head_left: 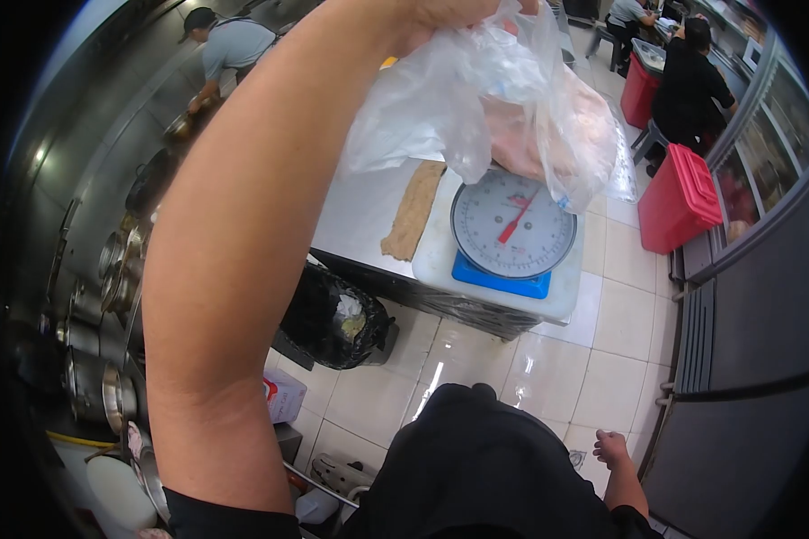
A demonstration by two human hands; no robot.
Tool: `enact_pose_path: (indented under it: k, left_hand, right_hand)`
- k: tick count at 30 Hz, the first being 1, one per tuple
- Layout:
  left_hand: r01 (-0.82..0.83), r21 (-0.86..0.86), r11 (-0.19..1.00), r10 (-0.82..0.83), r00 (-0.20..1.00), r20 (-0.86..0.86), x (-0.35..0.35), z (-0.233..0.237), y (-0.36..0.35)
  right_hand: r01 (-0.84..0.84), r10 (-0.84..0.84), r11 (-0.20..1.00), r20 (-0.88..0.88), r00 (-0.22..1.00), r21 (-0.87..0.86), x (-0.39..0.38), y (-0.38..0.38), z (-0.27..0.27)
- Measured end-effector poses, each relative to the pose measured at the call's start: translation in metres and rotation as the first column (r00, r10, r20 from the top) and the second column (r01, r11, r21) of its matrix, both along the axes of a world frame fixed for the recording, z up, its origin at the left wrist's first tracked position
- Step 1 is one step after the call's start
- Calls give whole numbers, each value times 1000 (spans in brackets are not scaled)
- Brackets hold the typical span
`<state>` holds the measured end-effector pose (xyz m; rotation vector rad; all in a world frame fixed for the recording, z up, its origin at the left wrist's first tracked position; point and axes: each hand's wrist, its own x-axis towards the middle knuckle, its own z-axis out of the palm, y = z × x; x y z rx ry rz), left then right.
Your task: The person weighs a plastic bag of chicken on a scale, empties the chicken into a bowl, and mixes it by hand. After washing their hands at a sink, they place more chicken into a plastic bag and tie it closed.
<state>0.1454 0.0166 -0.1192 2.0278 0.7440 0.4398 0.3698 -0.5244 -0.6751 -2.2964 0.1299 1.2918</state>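
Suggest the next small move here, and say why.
Probably bring the right hand up to steady the plastic bag: the left hand alone holds it near the top, its pinkish contents look bulky, and the right hand hangs low, away from it. Whether the scale bears any of its weight can't be told.

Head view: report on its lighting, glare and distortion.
Head view: dark curved corners, and the glass-fronted cabinet at right looks bowed; head view: bright streaks of glare on the floor tiles, with pale highlights on the plastic bag; head view: small figures on the scale dial look too soft to read.
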Motion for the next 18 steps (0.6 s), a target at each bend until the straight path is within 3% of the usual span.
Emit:
enact_pose_path:
  k: [6, 8, 10, 12, 15, 18]
  left_hand:
    - [-37, 133, 990, 36, 999, 6, 1, -1, -15]
    - [78, 183, 980, -59, 993, -106, -5, 9, -12]
    - [54, 224, 973, -47, 998, -37, -6, 13, -13]
    - [-116, 240, 964, 62, 974, 219, 5, 8, -16]
    - [-183, -15, 983, 176, 916, 361, 18, 29, -2]
    - [-208, 198, 958, 119, 915, 385, 5, 46, 5]
  right_hand:
    - [-37, 37, 999, -34, 999, -14, 8, 3, -11]
    - [-34, 33, 999, -48, 998, -13, 7, 8, -9]
    - [-34, 34, 999, -44, 998, -10, 8, 15, -5]
    - [-38, 38, 999, -22, 999, 0, 10, 18, -8]
    - [-40, 42, 999, -53, 998, 26, 18, 26, -13]
    - [-13, 22, 997, -108, 994, 79, 30, 45, -15]
